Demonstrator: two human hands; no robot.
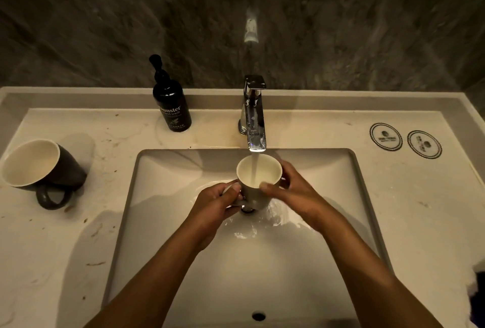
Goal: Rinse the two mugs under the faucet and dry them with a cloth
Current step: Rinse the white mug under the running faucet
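Dark veined stone is backing a pale marbled surface (315, 128) with one rectangular white sink (168, 217) set into it. One chrome faucet (254, 115) is standing at the back rim, and one stream of water (254, 170) is running from its spout straight down into a white mug (258, 178).

Two mugs are in view. The white mug is being held upright over the basin, directly beneath the spout and between both hands. The left hand (219, 203) is curling around the handle on that mug's near-left side, fingers wrapped and thumb pressing on top. The right hand (294, 193) is gripping the mug's body from the opposite side — its thumb is lying over the near rim while the fingers are curving around the far wall. Water is pooling and rippling in the basin just below both hands, around the drain.

The second mug — the dark mug (42, 167) with a cream interior — is lying tilted on its side on the surface well to the left of the left hand, mouth facing the camera, handle pointing down and forward.

One black pump bottle (172, 107) of hand wash is standing beyond the left hand, left of the faucet. Two round printed coasters (405, 141) are lying side by side far beyond the right hand, to its right.
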